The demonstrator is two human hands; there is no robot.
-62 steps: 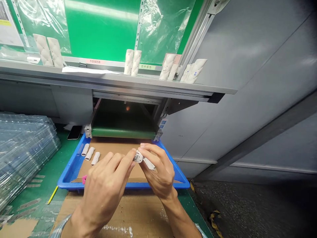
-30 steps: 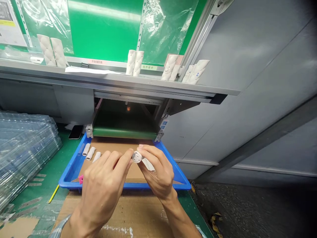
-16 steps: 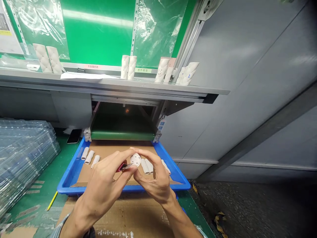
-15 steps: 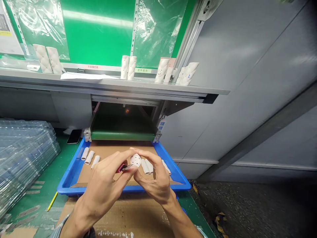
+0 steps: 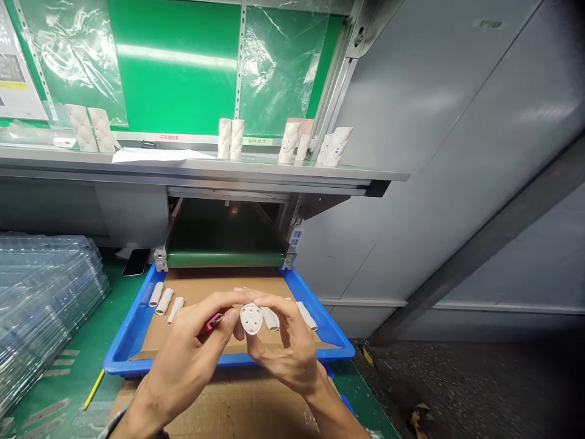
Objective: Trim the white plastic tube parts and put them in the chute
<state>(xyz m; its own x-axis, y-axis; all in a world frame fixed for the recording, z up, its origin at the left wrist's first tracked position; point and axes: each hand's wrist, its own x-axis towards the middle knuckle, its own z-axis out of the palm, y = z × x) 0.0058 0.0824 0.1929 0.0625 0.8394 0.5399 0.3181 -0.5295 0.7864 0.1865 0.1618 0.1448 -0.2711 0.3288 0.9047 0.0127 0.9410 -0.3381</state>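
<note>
My right hand (image 5: 287,344) is closed round a white cylindrical piece (image 5: 251,319), its round end with several small holes turned toward me. My left hand (image 5: 189,347) is closed on a slim pink-handled tool (image 5: 211,323). The tool's tip is mostly hidden behind the left thumb. Left fingertips also meet the white piece along its top edge. Both hands are over the front of a blue tray (image 5: 137,367) lined with cardboard. Three white tubes (image 5: 164,302) lie at the tray's left, and more white tubes (image 5: 306,316) lie at its right, partly behind my right hand.
Behind the tray a green conveyor belt (image 5: 223,259) ends. Above it runs a metal shelf (image 5: 256,174) with several upright white tubes (image 5: 289,143). Stacked clear plastic trays (image 5: 46,299), a phone (image 5: 136,263) and a yellow stick (image 5: 94,390) lie to the left.
The tool's metal tip has drawn back left from the white piece's end, and that end now faces me more fully. The view has shifted slightly, so the scene sits lower.
</note>
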